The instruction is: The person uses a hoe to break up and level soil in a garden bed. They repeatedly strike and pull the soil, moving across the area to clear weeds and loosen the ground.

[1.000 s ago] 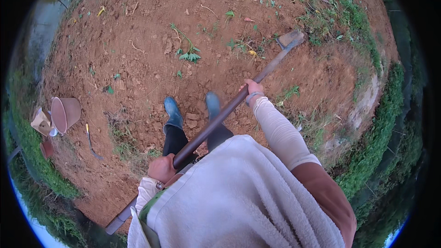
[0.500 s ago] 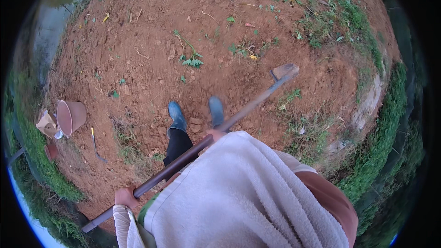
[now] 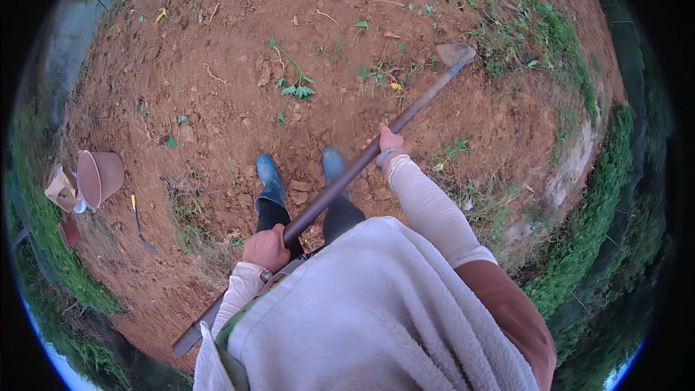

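A hoe with a long dark handle (image 3: 329, 194) slants across my body from lower left to upper right. My left hand (image 3: 266, 247) is closed round the lower part of the handle, close to my waist. Farther up the shaft my right hand (image 3: 389, 140) grips it, arm stretched forward. The soil-coated hoe blade (image 3: 455, 53) is out at the far right, over the reddish soil beside some weeds; whether it touches the ground I cannot tell. A pale towel (image 3: 355, 304) hangs in front of me and hides part of my body.
My blue boots (image 3: 269, 179) stand on loose soil. At the left are a brown bucket (image 3: 103, 177), a paper bag (image 3: 61, 188) and a yellow-handled sickle (image 3: 140, 224). A cut leafy stem (image 3: 297, 87) lies ahead. Grass (image 3: 557, 36) grows at right; water (image 3: 72, 36) lies far left.
The hoe blade has moved farther away from me. My right hand has shifted forward and up to the right with the handle, and my left hand has come inward toward my waist.
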`<state>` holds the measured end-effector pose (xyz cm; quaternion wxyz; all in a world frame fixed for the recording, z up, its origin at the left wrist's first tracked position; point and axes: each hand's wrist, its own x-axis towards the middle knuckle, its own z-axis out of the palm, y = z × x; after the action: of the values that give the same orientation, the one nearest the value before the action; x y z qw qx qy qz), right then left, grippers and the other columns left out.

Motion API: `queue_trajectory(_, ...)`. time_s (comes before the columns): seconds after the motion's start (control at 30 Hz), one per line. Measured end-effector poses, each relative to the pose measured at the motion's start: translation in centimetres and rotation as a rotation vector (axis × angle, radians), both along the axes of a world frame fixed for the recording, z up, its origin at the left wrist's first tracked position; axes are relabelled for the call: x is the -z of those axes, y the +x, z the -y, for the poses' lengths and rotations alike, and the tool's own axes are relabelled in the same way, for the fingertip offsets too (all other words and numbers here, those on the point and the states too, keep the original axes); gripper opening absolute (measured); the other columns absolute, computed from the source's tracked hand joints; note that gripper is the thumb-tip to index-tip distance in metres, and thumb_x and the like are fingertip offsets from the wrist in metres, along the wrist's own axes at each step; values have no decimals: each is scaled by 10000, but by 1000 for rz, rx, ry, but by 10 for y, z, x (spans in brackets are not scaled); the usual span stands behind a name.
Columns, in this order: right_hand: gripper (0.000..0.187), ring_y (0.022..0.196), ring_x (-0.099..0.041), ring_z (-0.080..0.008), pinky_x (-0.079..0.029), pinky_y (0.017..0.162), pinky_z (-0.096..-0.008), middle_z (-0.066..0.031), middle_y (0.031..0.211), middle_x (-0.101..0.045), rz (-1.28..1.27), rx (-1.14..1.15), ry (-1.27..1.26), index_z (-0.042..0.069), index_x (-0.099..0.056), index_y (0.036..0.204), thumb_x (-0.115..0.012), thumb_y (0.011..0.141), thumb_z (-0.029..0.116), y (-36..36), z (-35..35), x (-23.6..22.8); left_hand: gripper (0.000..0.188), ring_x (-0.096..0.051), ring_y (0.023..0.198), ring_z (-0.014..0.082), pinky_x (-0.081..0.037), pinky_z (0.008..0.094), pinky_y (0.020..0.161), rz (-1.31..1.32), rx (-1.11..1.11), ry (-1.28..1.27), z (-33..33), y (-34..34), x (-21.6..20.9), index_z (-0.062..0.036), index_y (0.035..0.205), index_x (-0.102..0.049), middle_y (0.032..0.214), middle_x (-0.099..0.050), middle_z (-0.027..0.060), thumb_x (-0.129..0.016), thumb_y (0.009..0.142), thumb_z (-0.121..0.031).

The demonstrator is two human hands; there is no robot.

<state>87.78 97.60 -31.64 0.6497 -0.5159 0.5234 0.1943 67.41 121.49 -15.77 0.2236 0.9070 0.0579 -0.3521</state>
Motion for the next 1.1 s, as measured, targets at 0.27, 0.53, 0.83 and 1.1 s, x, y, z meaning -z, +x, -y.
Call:
queue_trajectory(0.27, 278, 568, -537, -303, -481, 488, -478, -143, 711, -479, -105, 26, 195, 24, -402, 944, -545, 801, 213, -46, -27, -11, 299, -552, 515, 328, -441, 427, 499, 37, 37, 121, -30, -30, -58, -57, 735, -494, 536, -532, 152, -573, 690, -342)
queue_trajectory(0.53, 183, 534, -481, -230, -453, 485, -399, -98, 644, -440, -123, 110, 358, 39, -410, 852, -562, 763, 88, -68, -91, -34, 185, -565, 540, 317, -448, 422, 528, -154, -126, 358, -67, -86, -111, -78, 699, -544, 546, -541, 152, -603, 552, -174)
queue_trajectory(0.83, 145, 594, -560, -241, -500, 558, -374, -91, 647, -509, -256, -78, 894, -9, -461, 786, -584, 720, 31, -139, -211, -91, 157, -546, 507, 341, -450, 426, 505, -146, -224, 743, -132, -187, -190, -62, 616, -519, 512, -524, 163, -583, 478, -103)
queue_trajectory(1.1, 166, 618, -549, -248, -488, 605, -407, -94, 661, -506, -112, -145, 794, 23, -493, 807, -607, 739, 123, -83, -111, -65, 267, -551, 497, 316, -428, 425, 474, -121, -224, 455, -93, -199, -89, -97, 726, -544, 528, -533, 153, -624, 581, -307)
